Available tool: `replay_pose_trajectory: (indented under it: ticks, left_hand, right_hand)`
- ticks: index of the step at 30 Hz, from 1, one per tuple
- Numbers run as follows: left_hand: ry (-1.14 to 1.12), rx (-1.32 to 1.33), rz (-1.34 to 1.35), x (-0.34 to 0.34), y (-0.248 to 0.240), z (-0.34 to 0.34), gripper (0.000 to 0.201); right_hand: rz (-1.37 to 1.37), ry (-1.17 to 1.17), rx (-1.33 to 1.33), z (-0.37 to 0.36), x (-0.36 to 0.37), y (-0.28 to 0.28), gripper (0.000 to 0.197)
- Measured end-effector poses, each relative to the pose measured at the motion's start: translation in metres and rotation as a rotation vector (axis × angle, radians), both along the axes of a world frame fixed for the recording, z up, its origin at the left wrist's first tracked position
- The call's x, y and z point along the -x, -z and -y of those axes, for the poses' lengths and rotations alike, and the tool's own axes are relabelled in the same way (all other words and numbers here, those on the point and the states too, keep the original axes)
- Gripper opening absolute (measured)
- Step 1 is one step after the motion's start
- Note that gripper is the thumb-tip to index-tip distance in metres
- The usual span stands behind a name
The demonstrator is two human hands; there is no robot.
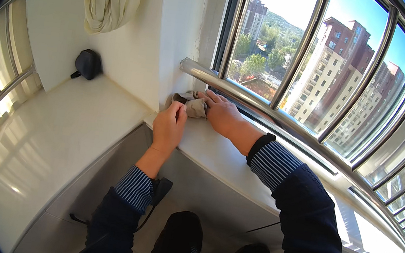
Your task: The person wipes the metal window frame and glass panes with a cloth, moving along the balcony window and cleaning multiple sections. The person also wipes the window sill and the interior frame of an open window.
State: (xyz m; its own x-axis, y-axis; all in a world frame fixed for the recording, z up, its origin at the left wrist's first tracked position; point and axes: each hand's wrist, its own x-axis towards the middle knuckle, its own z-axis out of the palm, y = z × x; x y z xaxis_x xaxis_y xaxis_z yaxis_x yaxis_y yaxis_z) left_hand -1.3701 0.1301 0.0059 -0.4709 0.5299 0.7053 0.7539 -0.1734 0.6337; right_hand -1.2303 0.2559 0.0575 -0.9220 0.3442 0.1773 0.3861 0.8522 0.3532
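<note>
A crumpled grey-beige cloth (196,108) lies on the white window sill (211,140), in the corner where the wall meets the window frame. My left hand (168,126) is closed, its thumb and forefinger pinched at the cloth's left edge. From the right, my right hand (225,117) reaches over the cloth, and its bent fingers grip and press the cloth's right side. Part of the cloth stays hidden beneath those fingers. The cloth sits just below the end of a steel rail (248,91).
Steel window bars (302,50) stand along the right, above the sill. A black rounded object (88,64) rests on the white ledge (69,124) at left. A knotted cream curtain (111,4) hangs above it. A black cable (146,217) dangles by my left forearm.
</note>
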Motion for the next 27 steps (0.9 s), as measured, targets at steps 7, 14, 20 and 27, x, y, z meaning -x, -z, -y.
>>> replay_pose_trajectory:
  ticks: [7,14,20,27]
  left_hand:
    - [0.022,0.053,0.013,-0.002,-0.006,0.005,0.015]
    - [0.036,0.069,-0.027,-0.013,-0.006,0.005,0.011]
    - [0.002,0.026,-0.053,-0.014,-0.005,0.004,0.011]
    - [-0.036,0.030,-0.057,-0.009,-0.003,0.004,0.011]
  right_hand:
    - [-0.073,0.067,0.149,0.062,-0.206,-0.024,0.046]
    - [-0.022,0.430,0.071,0.086,-0.298,-0.016,0.059]
    - [-0.195,0.340,0.297,0.054,-0.195,-0.013,0.054]
    - [0.295,0.087,-0.472,0.017,-0.030,-0.004,0.042]
